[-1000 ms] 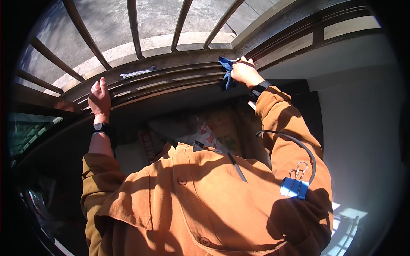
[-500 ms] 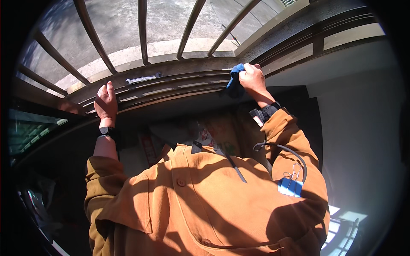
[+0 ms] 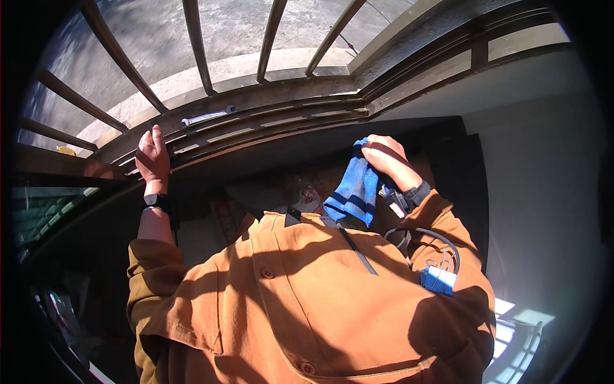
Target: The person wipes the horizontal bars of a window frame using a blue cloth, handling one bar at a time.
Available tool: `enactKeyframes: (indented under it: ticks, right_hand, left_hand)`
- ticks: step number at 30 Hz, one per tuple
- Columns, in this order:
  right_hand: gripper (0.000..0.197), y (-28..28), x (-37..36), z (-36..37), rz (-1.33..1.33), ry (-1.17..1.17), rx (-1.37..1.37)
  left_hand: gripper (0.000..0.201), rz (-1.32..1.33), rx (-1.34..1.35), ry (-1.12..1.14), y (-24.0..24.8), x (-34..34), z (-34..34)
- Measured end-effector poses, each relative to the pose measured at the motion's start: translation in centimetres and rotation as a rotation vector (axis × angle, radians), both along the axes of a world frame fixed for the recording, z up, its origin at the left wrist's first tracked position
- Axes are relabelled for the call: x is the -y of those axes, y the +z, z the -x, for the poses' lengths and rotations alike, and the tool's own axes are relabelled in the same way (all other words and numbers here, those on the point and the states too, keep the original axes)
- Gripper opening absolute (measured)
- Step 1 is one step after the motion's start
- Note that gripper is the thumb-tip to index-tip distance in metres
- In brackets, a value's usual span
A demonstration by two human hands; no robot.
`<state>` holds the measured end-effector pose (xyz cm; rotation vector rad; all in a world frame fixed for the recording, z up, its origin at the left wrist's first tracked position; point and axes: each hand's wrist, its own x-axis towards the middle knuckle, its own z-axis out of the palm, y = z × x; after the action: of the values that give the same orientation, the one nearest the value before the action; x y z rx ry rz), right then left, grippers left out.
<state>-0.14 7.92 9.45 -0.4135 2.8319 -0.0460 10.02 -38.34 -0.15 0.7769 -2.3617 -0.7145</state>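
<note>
A blue cloth (image 3: pixel 353 189) with darker bands hangs down from my right hand (image 3: pixel 387 157), whose fingers are closed on its upper end. The cloth is in the air on my side of the window, away from the frame. My left hand (image 3: pixel 152 160) is at the left part of the window frame (image 3: pixel 233 131), thumb pointing up and the other fingers curled over the edge, their tips partly hidden. Just right of that hand, a silver open-ended wrench (image 3: pixel 208 116) lies on the sill by the tracks.
Upright metal bars (image 3: pixel 197 48) stand beyond the sill, with sunlit ground outside. A glass pane (image 3: pixel 51 208) is at the left. A pale wall (image 3: pixel 543 160) runs down the right. Bags and boxes sit in shadow below the window. A cable loops by my right sleeve.
My right hand has come off the window frame and moved back toward me with the cloth, which now hangs unfolded. My left hand keeps its place on the frame.
</note>
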Motion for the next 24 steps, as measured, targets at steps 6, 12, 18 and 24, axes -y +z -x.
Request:
enactKeyframes:
  ticks: [6, 12, 18, 24]
  right_hand:
    - [0.011, -1.7, 2.1, 3.2, 0.328, 0.409, -0.573]
    - [0.006, -6.1, 2.7, 4.5, 0.126, 0.401, -0.521]
    - [0.013, -5.4, 1.2, 5.3, -0.265, 0.316, -0.577]
    - [0.023, -8.1, -14.8, -3.0, -0.274, -0.289, 0.113]
  left_hand:
    - [0.045, 0.003, -0.126, -0.049, -0.5, 0.1, 0.4]
    - [0.043, 0.015, -0.049, -0.018, -0.2, 0.2, 0.0]
    - [0.044, 0.032, -0.009, 0.004, -0.8, 0.4, 0.5]
    - [0.046, 0.023, -0.001, -0.007, 0.3, -0.2, 0.3]
